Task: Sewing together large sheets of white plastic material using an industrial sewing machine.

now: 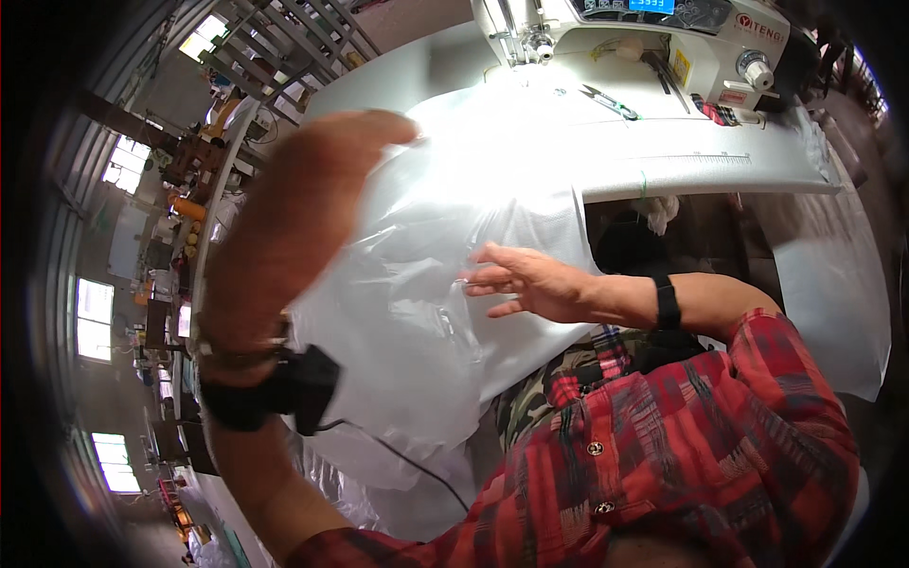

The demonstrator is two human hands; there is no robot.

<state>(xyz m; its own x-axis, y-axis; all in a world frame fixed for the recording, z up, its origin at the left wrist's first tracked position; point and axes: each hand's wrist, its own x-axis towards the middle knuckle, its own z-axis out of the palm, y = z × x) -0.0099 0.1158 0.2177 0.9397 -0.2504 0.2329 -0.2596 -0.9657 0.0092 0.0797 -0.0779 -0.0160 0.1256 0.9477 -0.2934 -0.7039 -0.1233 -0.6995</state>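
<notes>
A large white, thin, film-like sheet [407, 275] spreads over the sewing table and hangs down across my lap, wrinkled in the middle. My left hand [331, 175] is raised over the sheet's left side. It is smeared by motion, so its fingers cannot be read. Over the middle of the sheet, my right hand [530, 284] has its fingers spread and nothing in them; whether they touch the sheet is unclear. Behind the sheet, the sewing machine [615, 43] has its needle area [535, 47] under a bright light that washes out the material beneath.
Thread snips [611, 102] lie on the table right of the needle. A ruler scale [710, 158] runs along the table's front part. White material [833, 275] hangs at the far right. A metal rack [284, 47] stands behind on the left. A black cable [407, 459] trails from my left wrist device.
</notes>
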